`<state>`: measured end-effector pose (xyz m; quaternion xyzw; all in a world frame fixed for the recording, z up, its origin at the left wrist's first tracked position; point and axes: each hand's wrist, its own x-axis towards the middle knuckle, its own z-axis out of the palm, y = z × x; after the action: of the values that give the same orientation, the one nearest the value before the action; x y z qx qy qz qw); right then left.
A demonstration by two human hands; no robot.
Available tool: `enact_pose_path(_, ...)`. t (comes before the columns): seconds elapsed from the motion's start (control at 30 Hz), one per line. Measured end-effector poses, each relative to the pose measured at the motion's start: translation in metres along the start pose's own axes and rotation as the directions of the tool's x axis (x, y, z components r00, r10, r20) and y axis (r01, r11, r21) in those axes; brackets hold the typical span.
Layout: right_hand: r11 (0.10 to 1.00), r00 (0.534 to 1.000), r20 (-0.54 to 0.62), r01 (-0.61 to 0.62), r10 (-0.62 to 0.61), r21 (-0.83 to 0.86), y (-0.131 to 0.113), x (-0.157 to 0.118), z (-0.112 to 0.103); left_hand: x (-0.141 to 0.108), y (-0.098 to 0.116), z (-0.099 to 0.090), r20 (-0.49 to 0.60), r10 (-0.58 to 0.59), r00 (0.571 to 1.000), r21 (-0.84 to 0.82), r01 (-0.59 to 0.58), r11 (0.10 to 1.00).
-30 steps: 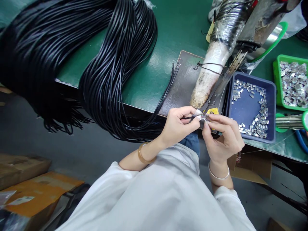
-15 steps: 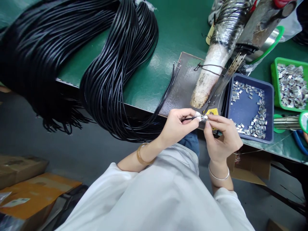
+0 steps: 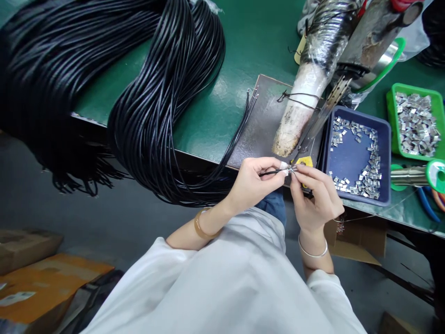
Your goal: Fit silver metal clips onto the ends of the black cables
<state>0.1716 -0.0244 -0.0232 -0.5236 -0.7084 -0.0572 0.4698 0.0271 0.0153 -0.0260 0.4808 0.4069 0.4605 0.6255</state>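
My left hand [image 3: 255,181] is closed in a pinch on the end of a black cable [image 3: 271,173]; its fingertips have white wrapping on them. Against that cable end, my right hand [image 3: 317,197] pinches a small silvery metal connector [image 3: 292,170], partly hidden by the fingers. The fingertips of both hands nearly meet. Just above them, the tip of a soldering iron [image 3: 335,95] with a perforated metal sleeve points down towards the connector. A yellow piece [image 3: 306,161] lies right behind my right fingers.
A blue tray [image 3: 351,160] and a green basket [image 3: 392,125] hold many small metal connectors. Thick bundles of black cables [image 3: 167,83] hang over the table edge. A white wrapped tube [image 3: 301,95] slants above a dark board [image 3: 257,125]. A solder spool [image 3: 410,176] lies at the right.
My right fingers have moved slightly left, closer to the left fingertips, and cover more of the connector. The whole view has shifted a little. Both hands keep their pinches.
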Motion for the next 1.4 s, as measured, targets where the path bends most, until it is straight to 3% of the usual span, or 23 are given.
enact_pose_path(0.27, 1.0, 1.0, -0.031, -0.001, 0.0, -0.029, -0.004, 0.001, 0.0, -0.001, -0.002, 0.0, -0.005, 0.116, 0.993, 0.05, -0.116, 0.992)
enact_pose_path(0.47, 0.998, 0.999, 0.014, 0.05, -0.051, 0.024, -0.001, -0.007, -0.003, -0.002, -0.001, -0.002, 0.034, -0.018, 0.999, -0.017, 0.019, 1.0)
enact_pose_path(0.67, 0.969, 0.987, 0.025, -0.16, 0.158, 0.188, -0.001, -0.002, -0.011, -0.004, 0.005, -0.008, 0.2, -0.117, 0.973, -0.137, 0.146, 0.98)
enact_pose_path(0.83, 0.959, 0.985, -0.041, -0.152, 0.166, 0.239, -0.001, -0.001, -0.015, -0.008, 0.005, -0.01, 0.273, -0.163, 0.948, -0.176, 0.215, 0.961)
enact_pose_path(0.93, 0.96, 0.976, -0.109, -0.16, 0.189, 0.23, -0.001, -0.006, -0.024, -0.01, 0.003, -0.008, 0.206, -0.121, 0.971, -0.133, 0.151, 0.98)
enact_pose_path(1.0, 0.973, 0.974, -0.103, -0.187, 0.202, 0.135, -0.002, -0.009, -0.032, -0.011, 0.0, -0.007, 0.153, -0.053, 0.987, -0.114, 0.071, 0.991)
enact_pose_path(1.1, 0.983, 0.983, 0.045, -0.177, 0.179, -0.038, -0.006, -0.008, -0.037, -0.012, -0.004, -0.006, 0.133, 0.009, 0.991, -0.107, 0.006, 0.994)
enact_pose_path(1.2, 0.989, 0.965, 0.236, -0.083, 0.11, -0.121, -0.008, -0.003, -0.03, -0.015, -0.008, -0.006, 0.132, 0.03, 0.991, -0.041, -0.024, 0.999)
enact_pose_path(1.3, 0.988, 0.961, 0.271, -0.023, 0.064, -0.152, -0.008, -0.001, -0.02, -0.019, -0.009, -0.005, 0.095, 0.127, 0.987, 0.13, -0.139, 0.982)
enact_pose_path(1.4, 0.986, 0.963, 0.254, -0.055, 0.095, -0.158, -0.008, -0.002, -0.015, -0.021, -0.009, -0.003, 0.075, 0.305, 0.949, 0.33, -0.312, 0.891)
